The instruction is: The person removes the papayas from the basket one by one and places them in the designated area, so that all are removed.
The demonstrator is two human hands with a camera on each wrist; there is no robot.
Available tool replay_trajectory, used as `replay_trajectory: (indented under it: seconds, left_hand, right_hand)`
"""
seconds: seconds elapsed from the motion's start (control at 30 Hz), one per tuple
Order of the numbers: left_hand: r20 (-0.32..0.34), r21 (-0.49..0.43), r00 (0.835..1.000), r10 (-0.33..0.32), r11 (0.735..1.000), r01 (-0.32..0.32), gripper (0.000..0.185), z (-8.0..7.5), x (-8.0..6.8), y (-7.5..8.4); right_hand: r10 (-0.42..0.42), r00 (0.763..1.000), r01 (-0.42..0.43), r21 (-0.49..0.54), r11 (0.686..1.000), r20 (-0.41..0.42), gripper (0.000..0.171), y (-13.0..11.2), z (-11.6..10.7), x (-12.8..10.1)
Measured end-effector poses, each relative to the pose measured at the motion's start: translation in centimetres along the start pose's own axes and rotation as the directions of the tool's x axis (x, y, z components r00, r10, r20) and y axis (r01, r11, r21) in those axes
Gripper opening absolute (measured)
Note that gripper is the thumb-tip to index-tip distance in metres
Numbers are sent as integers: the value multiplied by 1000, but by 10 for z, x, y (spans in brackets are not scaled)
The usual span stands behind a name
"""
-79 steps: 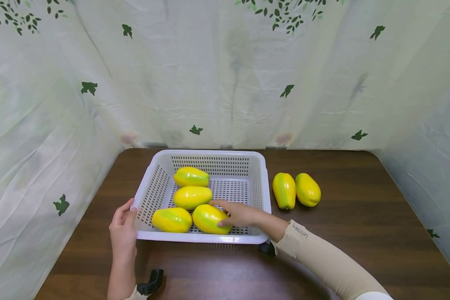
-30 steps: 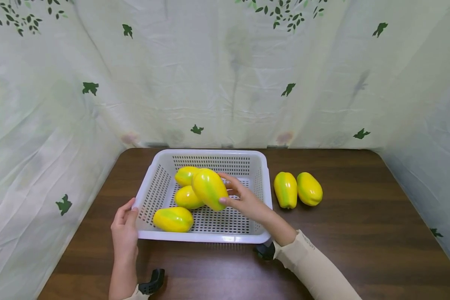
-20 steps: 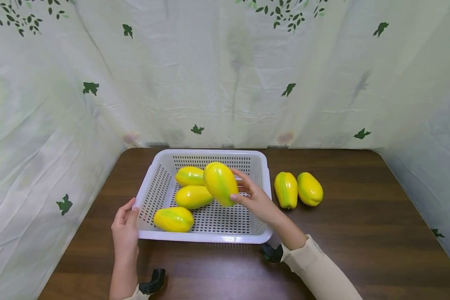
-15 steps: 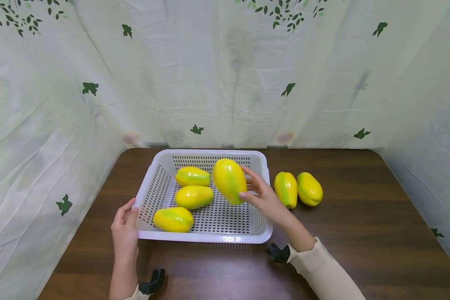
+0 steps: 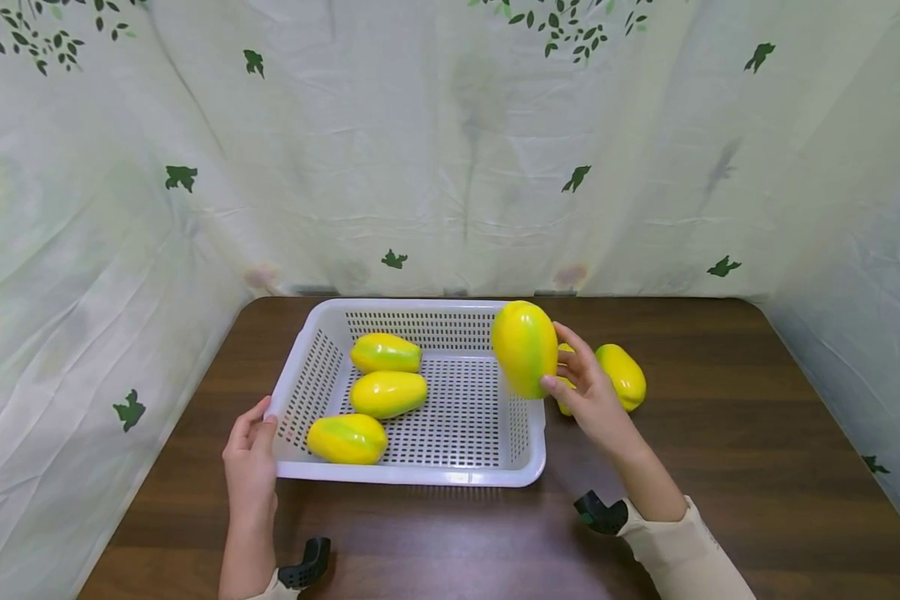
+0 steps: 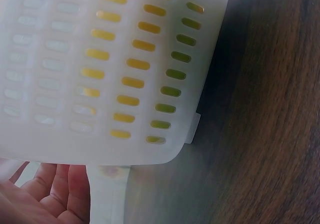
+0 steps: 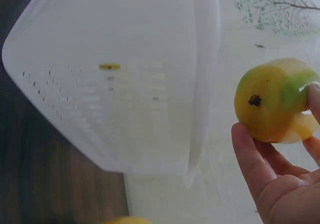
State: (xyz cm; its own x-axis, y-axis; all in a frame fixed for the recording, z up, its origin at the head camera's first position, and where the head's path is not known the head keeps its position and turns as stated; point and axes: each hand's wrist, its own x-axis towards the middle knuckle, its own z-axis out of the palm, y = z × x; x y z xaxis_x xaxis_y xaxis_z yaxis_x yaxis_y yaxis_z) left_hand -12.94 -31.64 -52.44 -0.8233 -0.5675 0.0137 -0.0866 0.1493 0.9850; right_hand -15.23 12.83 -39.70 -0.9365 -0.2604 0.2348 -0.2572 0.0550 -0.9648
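Note:
A yellow papaya [image 5: 525, 350] with a green streak is held up in my right hand [image 5: 594, 396], over the right rim of the white basket. In the right wrist view the fingers and thumb grip this fruit from the side, its dark stem end showing. My left hand [image 5: 249, 454] holds the left rim of the perforated plastic basket [image 5: 412, 475], and its curled fingers [image 6: 77, 189] show below the rim in the left wrist view. Inside the basket, toward the left, lie a back papaya [image 5: 385, 353], a middle papaya [image 5: 387, 394] and a front papaya [image 5: 347, 439].
On the brown wooden table [image 5: 720, 450], right of the basket, are two more papayas. One papaya [image 5: 622, 377] is plainly visible; the other is mostly hidden behind my right hand. A pale curtain [image 5: 420, 167] with leaf prints hangs around the table's back and sides.
My right hand has lifted a papaya from the basket's front middle and carried it up and right to the right rim. The left hand has stayed on the basket.

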Motion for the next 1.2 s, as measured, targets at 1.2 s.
replay_trajectory:
  seconds: [1.2]
  left_hand:
    - [13, -18, 1000, 9, 1000, -9, 46, -1, -1, 0]
  right_hand:
    - [218, 837, -401, -291, 869, -503, 68, 62, -128, -61]
